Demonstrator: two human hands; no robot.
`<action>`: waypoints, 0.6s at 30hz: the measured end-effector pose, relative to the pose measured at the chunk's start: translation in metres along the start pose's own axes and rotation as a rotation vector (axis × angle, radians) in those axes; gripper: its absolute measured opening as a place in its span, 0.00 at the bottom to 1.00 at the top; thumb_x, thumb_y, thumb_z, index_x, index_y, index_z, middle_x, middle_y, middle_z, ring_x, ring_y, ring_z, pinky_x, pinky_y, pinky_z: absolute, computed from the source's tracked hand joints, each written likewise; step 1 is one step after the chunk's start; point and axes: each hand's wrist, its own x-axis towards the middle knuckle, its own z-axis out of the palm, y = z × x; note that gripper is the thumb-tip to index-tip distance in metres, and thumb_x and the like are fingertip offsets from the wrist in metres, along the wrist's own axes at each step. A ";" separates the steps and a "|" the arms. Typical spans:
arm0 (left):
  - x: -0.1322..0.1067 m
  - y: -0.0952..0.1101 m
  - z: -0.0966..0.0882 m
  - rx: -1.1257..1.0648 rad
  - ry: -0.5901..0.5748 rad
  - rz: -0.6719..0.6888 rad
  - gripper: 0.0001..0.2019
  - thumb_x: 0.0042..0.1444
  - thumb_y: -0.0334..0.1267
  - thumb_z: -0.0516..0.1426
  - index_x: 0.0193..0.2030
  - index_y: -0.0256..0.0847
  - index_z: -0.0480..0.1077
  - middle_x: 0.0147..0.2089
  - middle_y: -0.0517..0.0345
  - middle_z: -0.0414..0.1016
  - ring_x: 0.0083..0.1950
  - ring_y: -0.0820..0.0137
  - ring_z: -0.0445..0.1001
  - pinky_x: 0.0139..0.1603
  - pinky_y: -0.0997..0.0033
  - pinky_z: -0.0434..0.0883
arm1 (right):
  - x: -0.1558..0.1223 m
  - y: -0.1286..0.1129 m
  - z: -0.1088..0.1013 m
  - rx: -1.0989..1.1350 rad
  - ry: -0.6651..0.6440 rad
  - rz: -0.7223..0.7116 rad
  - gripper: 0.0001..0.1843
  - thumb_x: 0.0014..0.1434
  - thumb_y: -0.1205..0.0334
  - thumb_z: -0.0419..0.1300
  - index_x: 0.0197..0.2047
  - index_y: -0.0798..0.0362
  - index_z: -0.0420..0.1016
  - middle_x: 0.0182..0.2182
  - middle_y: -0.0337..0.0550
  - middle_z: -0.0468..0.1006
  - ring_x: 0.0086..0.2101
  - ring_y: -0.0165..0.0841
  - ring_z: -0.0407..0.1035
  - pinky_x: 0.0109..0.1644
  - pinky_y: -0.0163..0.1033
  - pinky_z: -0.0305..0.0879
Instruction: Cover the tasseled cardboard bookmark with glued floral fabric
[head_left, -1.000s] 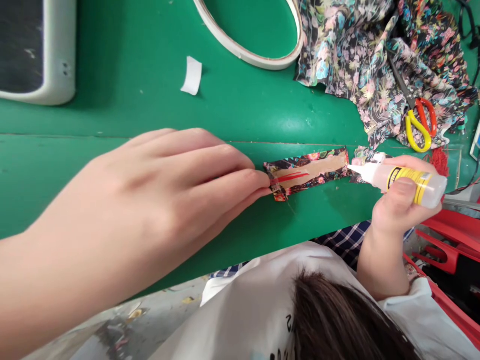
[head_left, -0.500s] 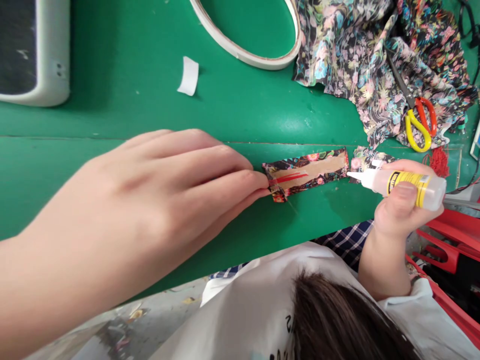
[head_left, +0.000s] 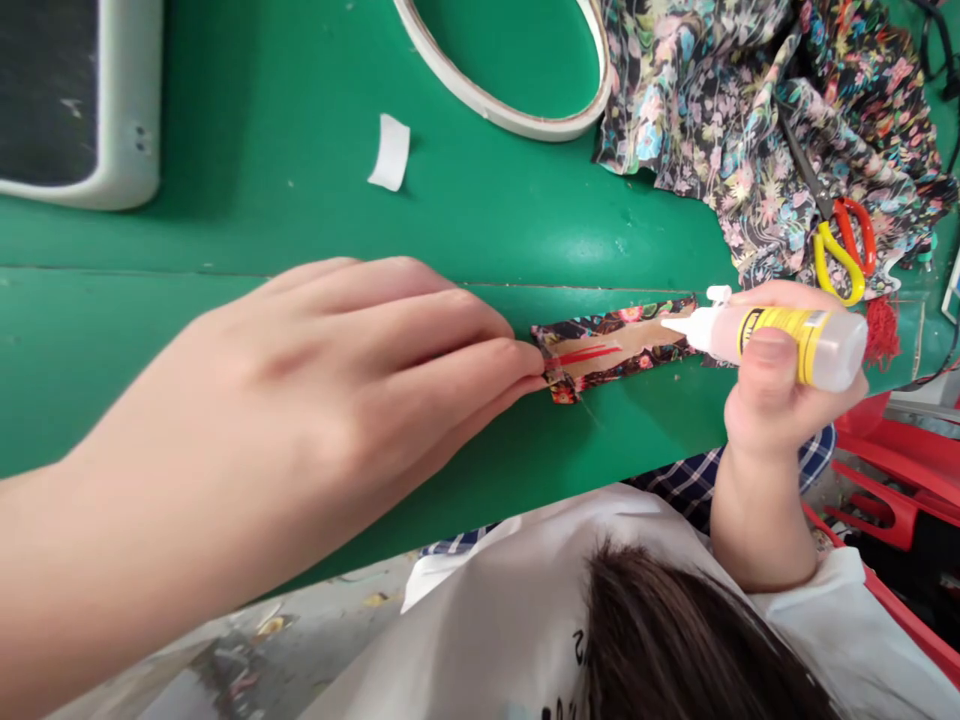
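Note:
A narrow strip [head_left: 637, 335] lies on the green table, its tan middle bordered by folded dark floral fabric and marked with red lines near its left end. My left hand [head_left: 352, 370] pinches that left end between fingertips and thumb. Wrapped in my right hand [head_left: 765, 400] is a glue bottle [head_left: 802, 340], clear with a yellow label, held almost level. Its white nozzle points left, with the tip over the right part of the strip; I cannot tell whether it touches. A small white cap [head_left: 718, 293] shows by my right fingers.
Scissors [head_left: 832, 220] with red and yellow handles rest on crumpled floral fabric [head_left: 690, 110]. A tape roll [head_left: 510, 115], a white paper scrap [head_left: 390, 152] and a grey-framed device [head_left: 127, 110] are on the table [head_left: 285, 180]. A red tassel [head_left: 881, 330] lies at right.
My right hand has brought the glue bottle leftward, so its nozzle has gone from the strip's right end to above its surface. My left hand keeps its hold; the view has shifted slightly.

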 end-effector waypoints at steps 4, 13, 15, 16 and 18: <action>0.000 0.001 0.000 -0.011 0.007 0.003 0.08 0.64 0.40 0.48 0.35 0.44 0.64 0.31 0.63 0.67 0.33 0.73 0.66 0.32 0.66 0.65 | -0.002 -0.004 0.007 -0.002 -0.015 -0.092 0.14 0.63 0.47 0.52 0.35 0.46 0.71 0.24 0.36 0.75 0.24 0.29 0.70 0.27 0.37 0.68; 0.001 0.004 -0.001 -0.011 -0.006 -0.026 0.09 0.64 0.40 0.49 0.35 0.43 0.67 0.33 0.62 0.70 0.35 0.71 0.66 0.33 0.65 0.65 | -0.003 -0.003 0.005 -0.051 -0.094 -0.096 0.14 0.62 0.45 0.52 0.36 0.45 0.70 0.25 0.38 0.74 0.24 0.31 0.70 0.27 0.41 0.69; 0.001 0.003 -0.001 -0.005 -0.005 -0.024 0.09 0.64 0.40 0.49 0.35 0.43 0.66 0.33 0.62 0.70 0.35 0.71 0.66 0.33 0.65 0.65 | -0.002 -0.001 0.004 0.015 -0.063 -0.114 0.14 0.63 0.48 0.52 0.35 0.47 0.71 0.24 0.37 0.75 0.24 0.30 0.71 0.26 0.38 0.68; 0.001 0.003 -0.001 -0.004 0.003 -0.011 0.09 0.64 0.40 0.49 0.35 0.43 0.66 0.33 0.62 0.70 0.34 0.72 0.66 0.33 0.66 0.65 | -0.001 0.001 0.002 0.041 -0.053 -0.110 0.14 0.63 0.49 0.53 0.34 0.48 0.72 0.24 0.37 0.76 0.24 0.29 0.71 0.26 0.37 0.68; 0.001 0.002 -0.001 -0.001 0.022 0.016 0.08 0.65 0.39 0.49 0.35 0.43 0.65 0.32 0.62 0.70 0.34 0.72 0.66 0.32 0.66 0.65 | 0.000 0.005 -0.002 0.060 -0.039 -0.083 0.14 0.61 0.49 0.55 0.34 0.50 0.73 0.24 0.36 0.76 0.24 0.28 0.71 0.26 0.36 0.68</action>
